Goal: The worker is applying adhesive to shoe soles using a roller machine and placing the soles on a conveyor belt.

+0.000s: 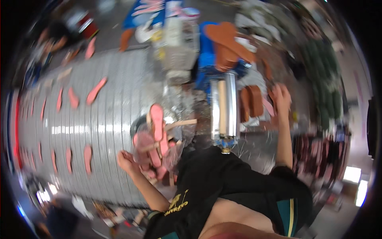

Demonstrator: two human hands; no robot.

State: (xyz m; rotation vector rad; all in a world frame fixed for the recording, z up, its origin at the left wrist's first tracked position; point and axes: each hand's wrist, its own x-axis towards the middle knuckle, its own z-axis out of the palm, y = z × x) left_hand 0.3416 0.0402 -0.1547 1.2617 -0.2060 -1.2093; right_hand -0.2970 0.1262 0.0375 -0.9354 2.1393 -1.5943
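Observation:
My left hand (126, 160) is over the grey slatted conveyor (113, 119), just left of a heap of pink insoles (157, 119) partly covered by clear plastic. Its fingers look bent, but motion smears them. On the right, my right hand (281, 97) reaches to the edge of the work table, beside brown shoe soles (256, 102) standing on edge. A pink piece (268, 106) shows close to its fingertips. Blur hides whether that hand grips anything.
Between my arms stands a metal roller machine (230, 105) with a pale roller. More brown soles (227, 40) are piled on blue wrapping behind it. Pink insoles (88, 159) lie in rows along the conveyor. A rack of dark and pink pieces (318, 155) stands at right.

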